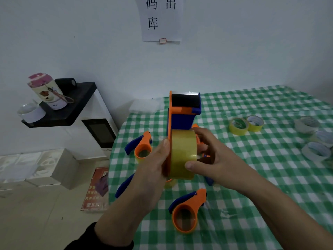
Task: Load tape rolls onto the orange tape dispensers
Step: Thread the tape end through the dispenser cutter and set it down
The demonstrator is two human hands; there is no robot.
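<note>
An orange and blue dispenser [182, 121] is held upright in the air over the bench [252, 177], which is covered by a green and white checked cloth. A clear yellowish roll [182, 156] sits at its lower end, edge-on to the camera, against the orange side plate. The left grip [153, 168] clasps the dispenser from the left, thumb laid up along the plate, fingers hidden behind. The right grip [214, 157] grasps the roll from the right, thumb pressed on its near face and fingers curled over the far side. Both forearms reach in from the bottom edge.

Left of the grips, a second dispenser [142, 147] lies on the bench holding a yellowish roll. Nearer than the grips lies a third dispenser [185, 213]; what its ring holds is unclear. Right of the grips, well apart, two yellow rolls [238, 128] stand touching. Further right lie pale rolls [315, 150].
</note>
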